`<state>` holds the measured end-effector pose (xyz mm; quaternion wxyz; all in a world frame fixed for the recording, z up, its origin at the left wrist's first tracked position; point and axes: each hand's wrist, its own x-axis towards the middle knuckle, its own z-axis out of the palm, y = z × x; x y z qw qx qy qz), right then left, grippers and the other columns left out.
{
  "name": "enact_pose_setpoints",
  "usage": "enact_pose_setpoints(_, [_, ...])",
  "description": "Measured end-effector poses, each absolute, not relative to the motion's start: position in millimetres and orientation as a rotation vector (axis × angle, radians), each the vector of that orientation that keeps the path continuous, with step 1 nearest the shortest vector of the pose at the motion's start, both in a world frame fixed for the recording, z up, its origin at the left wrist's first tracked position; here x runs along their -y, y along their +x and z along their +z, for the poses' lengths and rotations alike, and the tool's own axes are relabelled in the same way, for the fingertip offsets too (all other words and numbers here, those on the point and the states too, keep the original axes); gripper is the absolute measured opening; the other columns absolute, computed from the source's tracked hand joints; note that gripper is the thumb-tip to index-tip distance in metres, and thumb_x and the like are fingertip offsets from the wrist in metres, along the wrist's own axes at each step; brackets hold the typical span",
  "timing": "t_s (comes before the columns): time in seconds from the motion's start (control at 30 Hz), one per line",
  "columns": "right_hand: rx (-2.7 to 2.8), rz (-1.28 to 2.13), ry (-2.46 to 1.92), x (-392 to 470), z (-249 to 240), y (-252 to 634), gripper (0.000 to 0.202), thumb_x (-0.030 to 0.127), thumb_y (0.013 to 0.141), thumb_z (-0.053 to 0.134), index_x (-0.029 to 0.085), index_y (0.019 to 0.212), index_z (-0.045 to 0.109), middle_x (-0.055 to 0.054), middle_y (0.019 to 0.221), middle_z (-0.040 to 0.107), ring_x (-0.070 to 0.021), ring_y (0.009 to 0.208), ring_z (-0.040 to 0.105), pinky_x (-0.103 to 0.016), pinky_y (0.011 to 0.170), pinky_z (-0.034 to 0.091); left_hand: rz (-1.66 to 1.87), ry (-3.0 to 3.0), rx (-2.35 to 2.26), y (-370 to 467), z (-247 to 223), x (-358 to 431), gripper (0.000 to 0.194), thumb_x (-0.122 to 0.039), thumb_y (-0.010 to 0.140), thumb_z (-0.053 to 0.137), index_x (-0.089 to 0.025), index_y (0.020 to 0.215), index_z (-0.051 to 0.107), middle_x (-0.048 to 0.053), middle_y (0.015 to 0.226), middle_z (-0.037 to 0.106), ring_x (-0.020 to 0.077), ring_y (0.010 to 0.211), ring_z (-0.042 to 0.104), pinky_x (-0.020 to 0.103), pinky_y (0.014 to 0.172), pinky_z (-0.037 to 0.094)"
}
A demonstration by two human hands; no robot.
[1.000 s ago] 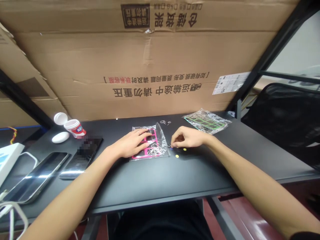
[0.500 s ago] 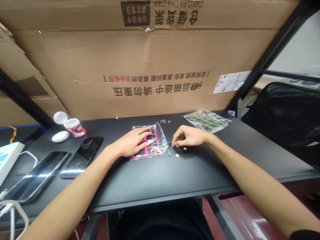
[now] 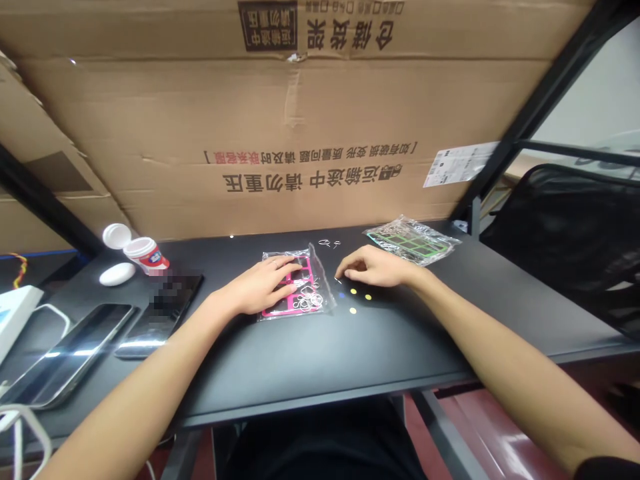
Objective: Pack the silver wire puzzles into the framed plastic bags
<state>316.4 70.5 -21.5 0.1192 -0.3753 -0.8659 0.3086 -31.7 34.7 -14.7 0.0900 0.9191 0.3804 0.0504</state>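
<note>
My left hand (image 3: 267, 285) lies flat with fingers spread on a clear plastic bag (image 3: 325, 293). Inside it are a pink grid frame (image 3: 309, 268) and several silvery rings (image 3: 310, 300). My right hand (image 3: 377, 265) is just above the black tabletop, fingers curved and thumb a little apart from the index finger. Its index fingertip is beside a tiny silvery piece (image 3: 339, 281); whether they touch, I cannot tell. Close below the hand lie a small blue dot (image 3: 342, 295) and three yellow dots, one of them a yellow dot (image 3: 353, 311) nearest the front edge.
Behind my right hand lies a bag with a green grid frame (image 3: 413, 241). Small silvery hooks (image 3: 325, 243) lie at the back. On the left are a red-and-white tub (image 3: 150, 257), a white oval object (image 3: 117, 274) and two phones, including a long phone (image 3: 70, 353). Cardboard (image 3: 310, 107) stands behind.
My right hand has shifted slightly back and left, away from the blue dot, uncovering it and a yellow dot. The left hand stays on the bag.
</note>
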Motion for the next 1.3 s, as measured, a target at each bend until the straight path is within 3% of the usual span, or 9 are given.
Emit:
enact_pose_setpoints(0.13, [2.515, 0.516, -1.267, -76, -26, 319, 0.057, 0.033, 0.100, 0.064, 0.020, 0.155, 0.068, -0.001, 0.074, 0.073, -0.0191, 0.066, 0.061, -0.031, 0.066, 0.043, 0.145, 2.723, -1.128, -32, -14, -35, 0.058, -0.058, 0.116, 0.040, -0.030, 0.166, 0.050, 0.010, 0.179, 0.040, 0.0330, 0.165, 0.039, 0.053, 0.135, 0.034])
enact_pose_setpoints(0.23, [2.472, 0.533, -1.161, -72, -25, 317, 0.060, 0.036, 0.104, 0.063, 0.022, 0.162, 0.061, 0.001, 0.076, 0.071, -0.0173, 0.065, 0.058, -0.029, 0.067, 0.042, 0.141, 2.725, -1.131, -33, -15, -35, 0.058, -0.058, 0.116, 0.040, -0.029, 0.166, 0.049, 0.010, 0.179, 0.039, 0.0330, 0.165, 0.039, 0.053, 0.135, 0.034])
enact_pose_setpoints(0.4, [2.514, 0.862, -0.836, -54, -18, 302, 0.046, 0.042, 0.107, 0.061, 0.022, 0.146, 0.075, 0.000, 0.078, 0.072, -0.0130, 0.059, 0.054, -0.026, 0.063, 0.042, 0.162, 2.727, -1.102, -33, -17, -37, 0.061, -0.062, 0.116, 0.037, -0.030, 0.166, 0.049, 0.010, 0.179, 0.040, 0.0323, 0.165, 0.039, 0.053, 0.135, 0.033])
enact_pose_setpoints(0.57, [2.654, 0.831, -0.779, -46, -17, 290, 0.039, 0.033, 0.105, 0.062, 0.021, 0.138, 0.080, -0.003, 0.086, 0.077, -0.0142, 0.065, 0.059, -0.027, 0.066, 0.044, 0.136, 2.712, -1.117, -32, -15, -34, 0.071, -0.071, 0.112, 0.042, -0.030, 0.170, 0.044, 0.011, 0.180, 0.037, 0.0336, 0.167, 0.036, 0.053, 0.136, 0.031])
enact_pose_setpoints(0.8, [2.719, 0.742, -0.819, -49, -13, 292, 0.027, 0.029, 0.106, 0.057, 0.021, 0.118, 0.080, -0.002, 0.085, 0.079, -0.0164, 0.069, 0.065, -0.028, 0.070, 0.044, 0.042, 2.644, -1.219, -30, -14, -32, 0.118, -0.095, 0.089, 0.059, -0.023, 0.177, 0.026, 0.018, 0.186, 0.019, 0.0419, 0.170, 0.025, 0.056, 0.137, 0.028])
enact_pose_setpoints(0.93, [2.673, 0.669, -0.952, -61, -14, 307, 0.029, 0.030, 0.107, 0.053, 0.021, 0.101, 0.081, -0.003, 0.086, 0.080, -0.0193, 0.074, 0.068, -0.031, 0.074, 0.046, -0.006, 2.651, -1.207, -31, -14, -33, 0.130, -0.098, 0.081, 0.064, -0.021, 0.178, 0.025, 0.017, 0.186, 0.016, 0.0420, 0.172, 0.021, 0.056, 0.139, 0.023])
enact_pose_setpoints(1.07, [2.520, 0.506, -1.175, -73, -23, 319, 0.032, 0.028, 0.105, 0.056, 0.023, 0.122, 0.082, -0.008, 0.115, 0.084, -0.0275, 0.102, 0.075, -0.035, 0.092, 0.050, -0.014, 2.631, -1.215, -32, -13, -34, 0.130, -0.098, 0.081, 0.065, -0.021, 0.178, 0.026, 0.017, 0.186, 0.016, 0.0419, 0.172, 0.020, 0.056, 0.139, 0.023])
enact_pose_setpoints(1.2, [2.461, 0.416, -1.259, -69, -22, 317, 0.052, 0.033, 0.106, 0.057, 0.020, 0.155, 0.066, -0.006, 0.086, 0.080, -0.0253, 0.078, 0.069, -0.035, 0.081, 0.049, 0.028, 2.628, -1.206, -33, -14, -34, 0.125, -0.096, 0.082, 0.067, -0.024, 0.177, 0.030, 0.017, 0.186, 0.019, 0.0435, 0.171, 0.023, 0.057, 0.138, 0.026])
enact_pose_setpoints(1.3, [2.512, 0.572, -0.997, -58, -16, 308, 0.049, 0.034, 0.108, 0.054, 0.023, 0.153, 0.068, -0.002, 0.081, 0.077, -0.0202, 0.069, 0.064, -0.032, 0.074, 0.048, 0.032, 2.629, -1.200, -33, -14, -34, 0.125, -0.096, 0.081, 0.067, -0.024, 0.177, 0.031, 0.017, 0.185, 0.020, 0.0437, 0.171, 0.024, 0.058, 0.138, 0.027])
